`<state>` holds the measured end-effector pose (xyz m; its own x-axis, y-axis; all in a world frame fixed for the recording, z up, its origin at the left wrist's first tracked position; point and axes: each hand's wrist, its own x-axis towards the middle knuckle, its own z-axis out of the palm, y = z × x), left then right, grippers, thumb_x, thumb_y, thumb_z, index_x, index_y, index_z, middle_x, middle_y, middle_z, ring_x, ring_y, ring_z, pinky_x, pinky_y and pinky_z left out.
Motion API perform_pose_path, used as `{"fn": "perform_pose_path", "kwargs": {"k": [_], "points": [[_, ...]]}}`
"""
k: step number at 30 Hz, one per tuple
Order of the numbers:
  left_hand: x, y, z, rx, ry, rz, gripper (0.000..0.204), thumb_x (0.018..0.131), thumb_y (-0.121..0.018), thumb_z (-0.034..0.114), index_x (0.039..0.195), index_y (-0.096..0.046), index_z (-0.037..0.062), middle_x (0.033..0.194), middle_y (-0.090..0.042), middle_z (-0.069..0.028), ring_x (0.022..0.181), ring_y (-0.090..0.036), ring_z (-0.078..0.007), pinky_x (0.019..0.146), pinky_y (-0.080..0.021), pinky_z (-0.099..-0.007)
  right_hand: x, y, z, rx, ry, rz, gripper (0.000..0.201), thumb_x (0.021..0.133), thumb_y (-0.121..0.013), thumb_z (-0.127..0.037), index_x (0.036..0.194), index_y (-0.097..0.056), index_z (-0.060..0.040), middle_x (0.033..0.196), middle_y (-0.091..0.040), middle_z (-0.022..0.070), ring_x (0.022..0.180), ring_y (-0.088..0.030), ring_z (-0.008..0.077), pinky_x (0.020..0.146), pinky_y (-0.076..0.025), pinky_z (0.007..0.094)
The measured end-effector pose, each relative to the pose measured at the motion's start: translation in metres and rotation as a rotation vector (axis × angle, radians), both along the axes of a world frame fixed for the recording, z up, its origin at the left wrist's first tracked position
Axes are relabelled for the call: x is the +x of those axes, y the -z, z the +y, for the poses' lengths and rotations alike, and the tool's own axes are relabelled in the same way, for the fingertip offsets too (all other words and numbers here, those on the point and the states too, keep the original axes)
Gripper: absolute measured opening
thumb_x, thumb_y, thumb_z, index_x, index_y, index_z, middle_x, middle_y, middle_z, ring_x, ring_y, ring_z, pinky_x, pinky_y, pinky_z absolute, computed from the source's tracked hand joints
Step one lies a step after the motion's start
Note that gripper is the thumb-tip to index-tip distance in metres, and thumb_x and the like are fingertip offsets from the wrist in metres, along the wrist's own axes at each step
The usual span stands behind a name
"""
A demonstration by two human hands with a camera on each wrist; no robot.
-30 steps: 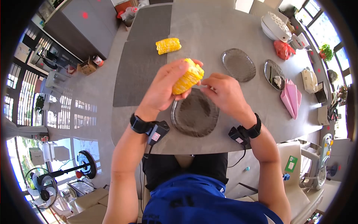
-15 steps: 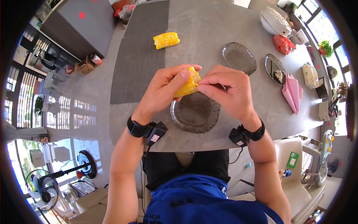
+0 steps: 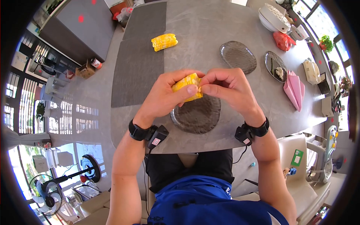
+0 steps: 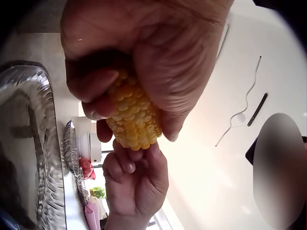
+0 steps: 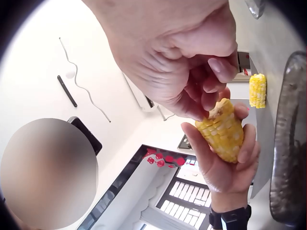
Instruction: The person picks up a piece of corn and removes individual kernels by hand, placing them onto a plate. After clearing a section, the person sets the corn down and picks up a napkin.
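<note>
My left hand (image 3: 167, 92) grips a short piece of corn cob (image 3: 187, 83), its thumb laid along the near side and the fingers curled round the far side. Thumb and forefinger of my right hand (image 3: 232, 90) pinch at the kernels on the cob's right-hand end. A pale, bare patch of core shows at that end of the cob (image 5: 220, 129) in the right wrist view. Below both hands lies a dark, ripple-edged plate (image 3: 197, 118), its back edge hidden by them. A second corn cob piece (image 3: 164, 42) lies farther back to the left.
The second cob rests partly on a dark grey table mat (image 3: 131, 71). Another dark plate (image 3: 238, 56) stands back right, beside a smaller plate (image 3: 275, 67) with some food on it. A pink cloth (image 3: 294, 92), a red bag (image 3: 284, 41) and a white container (image 3: 273, 18) line the right side.
The right hand has come in against the cob's end, its fingertips now pinching there. The left hand has turned the cob, bringing its thumb farther across the near side.
</note>
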<state>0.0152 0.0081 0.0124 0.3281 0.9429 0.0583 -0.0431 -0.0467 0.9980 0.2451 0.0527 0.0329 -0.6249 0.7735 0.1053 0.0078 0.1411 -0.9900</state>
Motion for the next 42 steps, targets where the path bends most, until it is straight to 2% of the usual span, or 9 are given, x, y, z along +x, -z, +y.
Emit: {"fn": "perform_pose_path", "kwargs": {"k": [7, 13, 16, 19, 22, 25, 28, 37, 42], "points": [[0.002, 0.003, -0.001, 0.006, -0.017, 0.002, 0.05, 0.103, -0.064, 0.046, 0.134, -0.068, 0.0062, 0.094, -0.07, 0.0009, 0.07, -0.055, -0.0027, 0.058, -0.047, -0.0202, 0.0, 0.005, -0.001, -0.037, 0.006, 0.048, 0.014, 0.098, -0.073, -0.01, 0.102, -0.075, 0.0035, 0.088, -0.071, -0.0016, 0.079, -0.06, 0.0031, 0.07, -0.049, 0.021], [0.003, 0.005, -0.003, 0.041, -0.063, -0.078, 0.053, 0.106, -0.058, 0.049, 0.133, -0.067, 0.0047, 0.096, -0.071, -0.0025, 0.066, -0.054, -0.0035, 0.054, -0.044, -0.0189, -0.002, 0.0, -0.001, 0.035, 0.161, 0.132, 0.012, 0.098, -0.072, -0.009, 0.096, -0.072, 0.0032, 0.084, -0.067, -0.0039, 0.077, -0.058, 0.0023, 0.068, -0.047, 0.0211], [-0.004, 0.008, 0.005, -0.074, -0.081, -0.322, 0.054, 0.11, -0.05, 0.048, 0.131, -0.066, 0.0016, 0.097, -0.072, -0.0069, 0.058, -0.052, -0.0054, 0.051, -0.041, -0.0195, 0.008, -0.005, -0.001, 0.097, -0.052, 0.032, 0.009, 0.094, -0.074, -0.007, 0.094, -0.073, 0.0021, 0.081, -0.069, -0.0004, 0.074, -0.061, 0.006, 0.067, -0.048, 0.0235], [-0.009, 0.003, 0.007, -0.123, -0.134, -0.415, 0.059, 0.111, -0.042, 0.052, 0.128, -0.065, 0.0, 0.095, -0.071, -0.0098, 0.053, -0.049, -0.0078, 0.046, -0.036, -0.0204, 0.001, 0.0, 0.0, 0.413, -0.24, -0.251, 0.006, 0.087, -0.075, -0.003, 0.092, -0.073, 0.0008, 0.081, -0.072, 0.0076, 0.072, -0.067, 0.0184, 0.068, -0.052, 0.0306], [-0.012, 0.005, 0.009, -0.131, -0.145, -0.428, 0.06, 0.11, -0.043, 0.054, 0.126, -0.066, 0.0006, 0.093, -0.069, -0.0099, 0.054, -0.051, -0.008, 0.046, -0.035, -0.0205, -0.008, 0.024, 0.0, 0.551, -0.254, -0.314, 0.007, 0.082, -0.073, -0.002, 0.089, -0.073, -0.0004, 0.083, -0.072, 0.014, 0.075, -0.068, 0.0312, 0.069, -0.054, 0.0383], [-0.011, 0.005, 0.009, -0.143, -0.147, -0.436, 0.06, 0.11, -0.045, 0.054, 0.126, -0.066, 0.0009, 0.093, -0.069, -0.0098, 0.055, -0.052, -0.0076, 0.046, -0.036, -0.0204, -0.009, 0.04, 0.005, 0.682, -0.243, -0.407, 0.007, 0.081, -0.072, -0.002, 0.088, -0.073, -0.0002, 0.083, -0.072, 0.0145, 0.076, -0.068, 0.0352, 0.069, -0.053, 0.0422], [-0.012, 0.006, 0.009, -0.151, -0.132, -0.457, 0.058, 0.109, -0.048, 0.054, 0.125, -0.066, 0.0009, 0.093, -0.069, -0.0097, 0.055, -0.053, -0.0076, 0.046, -0.036, -0.0205, -0.009, 0.046, 0.01, 0.667, -0.271, -0.388, 0.01, 0.083, -0.075, -0.001, 0.093, -0.075, -0.0006, 0.084, -0.071, 0.0135, 0.075, -0.067, 0.0309, 0.068, -0.053, 0.0388], [-0.004, 0.006, 0.006, -0.177, -0.059, -0.355, 0.046, 0.107, -0.057, 0.043, 0.123, -0.068, 0.0019, 0.091, -0.07, -0.0066, 0.058, -0.056, -0.0081, 0.048, -0.042, -0.0218, -0.01, 0.019, -0.003, 0.583, 0.149, -0.004, 0.02, 0.082, -0.086, -0.004, 0.099, -0.076, -0.0049, 0.081, -0.068, 0.003, 0.066, -0.06, 0.0092, 0.058, -0.046, 0.0256], [-0.002, 0.003, 0.003, -0.205, -0.035, -0.266, 0.038, 0.105, -0.064, 0.037, 0.122, -0.071, 0.0038, 0.089, -0.069, -0.0022, 0.061, -0.057, -0.0053, 0.052, -0.044, -0.0208, -0.011, 0.022, -0.005, 0.639, 0.16, 0.057, 0.023, 0.081, -0.087, -0.004, 0.102, -0.077, -0.0049, 0.084, -0.069, 0.0023, 0.067, -0.061, 0.0088, 0.059, -0.046, 0.0239]]}}
